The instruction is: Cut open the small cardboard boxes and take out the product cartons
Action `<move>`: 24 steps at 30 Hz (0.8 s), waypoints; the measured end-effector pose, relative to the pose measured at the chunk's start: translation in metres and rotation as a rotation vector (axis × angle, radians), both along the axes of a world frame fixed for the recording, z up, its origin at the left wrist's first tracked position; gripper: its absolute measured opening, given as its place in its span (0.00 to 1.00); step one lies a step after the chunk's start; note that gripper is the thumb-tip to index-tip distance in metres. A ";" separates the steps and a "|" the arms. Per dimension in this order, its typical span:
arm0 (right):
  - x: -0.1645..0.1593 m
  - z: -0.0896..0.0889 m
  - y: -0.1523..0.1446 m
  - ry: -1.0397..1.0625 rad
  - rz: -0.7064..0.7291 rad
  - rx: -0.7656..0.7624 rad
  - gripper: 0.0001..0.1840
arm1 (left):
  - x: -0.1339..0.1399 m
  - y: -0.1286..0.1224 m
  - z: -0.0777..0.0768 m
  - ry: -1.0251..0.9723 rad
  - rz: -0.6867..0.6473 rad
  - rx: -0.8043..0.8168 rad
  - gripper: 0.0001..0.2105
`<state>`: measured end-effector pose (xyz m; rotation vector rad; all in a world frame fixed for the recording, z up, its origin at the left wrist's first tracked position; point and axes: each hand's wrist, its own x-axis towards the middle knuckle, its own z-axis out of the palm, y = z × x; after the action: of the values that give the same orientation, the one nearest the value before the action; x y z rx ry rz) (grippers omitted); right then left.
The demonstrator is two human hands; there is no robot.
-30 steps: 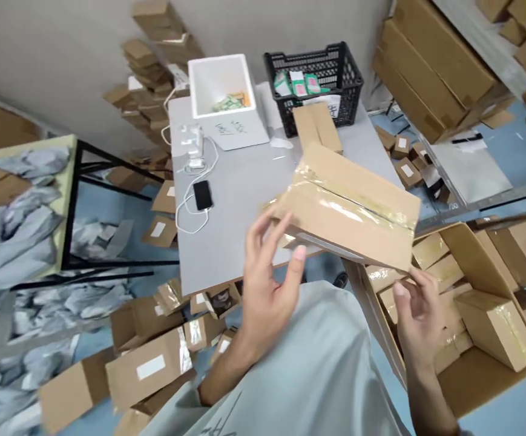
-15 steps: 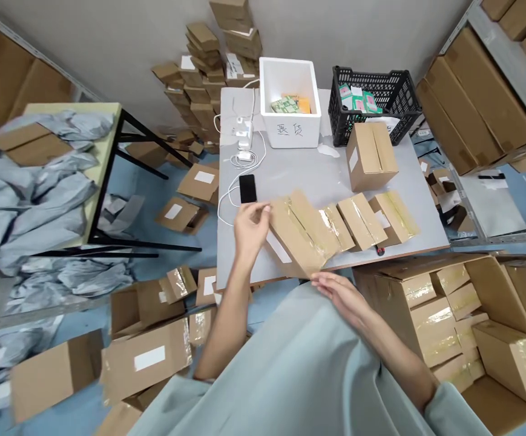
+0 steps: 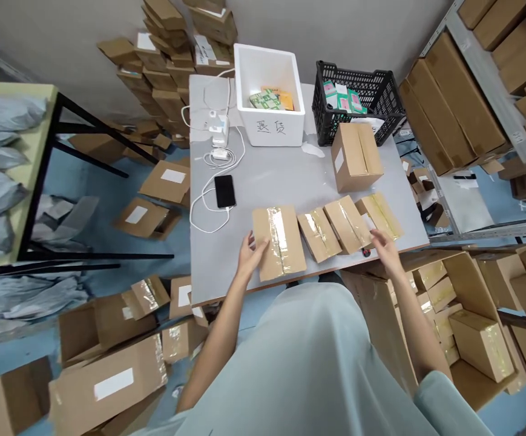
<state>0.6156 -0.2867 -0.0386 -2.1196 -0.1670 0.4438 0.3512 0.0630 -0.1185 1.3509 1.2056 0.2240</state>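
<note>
Four taped cardboard boxes lie in a row along the table's front edge. The large flat box [image 3: 267, 248] is at the left end. My left hand [image 3: 250, 257] is at its left side, thumb over the edge and fingers apart. Beside it are a small box [image 3: 319, 235] and another small box [image 3: 348, 224]. The rightmost box [image 3: 383, 215] bears a white label on its side. My right hand [image 3: 386, 249] is open at that box's front edge, fingers spread; whether it touches is hard to tell.
On the grey table [image 3: 285, 175] stand a white foam bin [image 3: 274, 130], a black crate [image 3: 358, 79], a taller carton [image 3: 358, 160] and a phone [image 3: 225, 191] on a white cable. A big open carton [image 3: 466, 272] of boxes stands right of me. Boxes litter the floor at left.
The large box, tilted between both hands before, now lies flat on the table. My right hand has left it and moved right to the end of the row. The view has shifted rightward.
</note>
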 end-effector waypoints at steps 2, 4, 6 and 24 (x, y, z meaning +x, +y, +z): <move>0.061 -0.009 -0.024 -0.133 -0.133 -0.182 0.44 | -0.001 -0.014 -0.004 -0.023 -0.008 -0.057 0.36; 0.111 -0.017 -0.043 -0.104 -0.205 -0.277 0.51 | 0.003 -0.025 -0.008 0.010 -0.006 -0.078 0.36; 0.147 -0.026 -0.056 -0.007 -0.192 -0.280 0.52 | 0.008 -0.030 -0.011 0.086 0.014 -0.092 0.38; 0.195 -0.096 -0.058 0.616 0.259 0.160 0.45 | 0.030 -0.062 -0.022 0.096 0.472 -0.340 0.28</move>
<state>0.8105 -0.3451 -0.1346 -1.7221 -0.1138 1.1702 0.3809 0.0013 -0.1402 0.7779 1.5572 0.2739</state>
